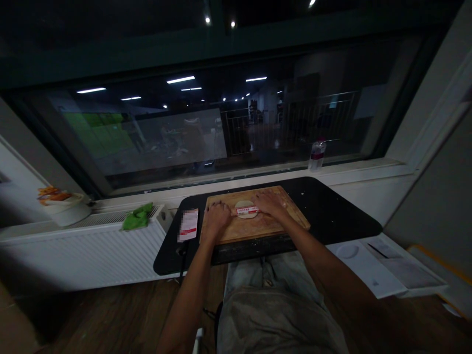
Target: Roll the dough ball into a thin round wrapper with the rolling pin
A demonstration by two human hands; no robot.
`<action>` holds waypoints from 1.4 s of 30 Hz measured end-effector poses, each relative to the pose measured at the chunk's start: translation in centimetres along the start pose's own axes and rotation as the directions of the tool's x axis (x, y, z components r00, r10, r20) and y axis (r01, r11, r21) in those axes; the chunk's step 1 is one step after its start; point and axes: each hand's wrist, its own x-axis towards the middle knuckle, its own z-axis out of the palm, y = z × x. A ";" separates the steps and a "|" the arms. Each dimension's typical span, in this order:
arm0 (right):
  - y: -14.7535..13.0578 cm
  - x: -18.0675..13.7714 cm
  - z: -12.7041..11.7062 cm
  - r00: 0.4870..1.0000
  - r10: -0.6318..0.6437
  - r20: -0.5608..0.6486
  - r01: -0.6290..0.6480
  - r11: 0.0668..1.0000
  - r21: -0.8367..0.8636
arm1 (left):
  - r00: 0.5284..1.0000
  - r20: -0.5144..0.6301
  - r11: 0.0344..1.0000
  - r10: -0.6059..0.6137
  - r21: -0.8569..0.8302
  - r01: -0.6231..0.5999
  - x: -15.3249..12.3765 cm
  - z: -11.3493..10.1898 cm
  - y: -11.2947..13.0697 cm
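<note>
A small rolling pin [248, 210] with a white and red printed label lies across a flat round of pale dough [245, 203]. The dough sits on a wooden cutting board [236, 235]. My left hand [218, 216] is closed over the pin's left end, palm down. Over at the right end, my right hand [271, 201] bears down on the pin with its fingers reaching forward over the board. Both ends of the pin are hidden under my hands.
The board rests on a black table [334, 206]. A phone [189, 225] lies left of it. A green cloth [137, 217] and a white bowl [69, 210] are on the radiator [110, 255]. A bottle [316, 155] stands on the windowsill; a white box [391, 265] is at lower right.
</note>
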 end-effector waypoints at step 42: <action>0.2 1.0 0.3 0.999 -0.048 -0.003 0.048 0.999 -0.004 | 0.999 0.023 0.995 0.028 -0.098 -0.026 1.6 -0.4 -0.7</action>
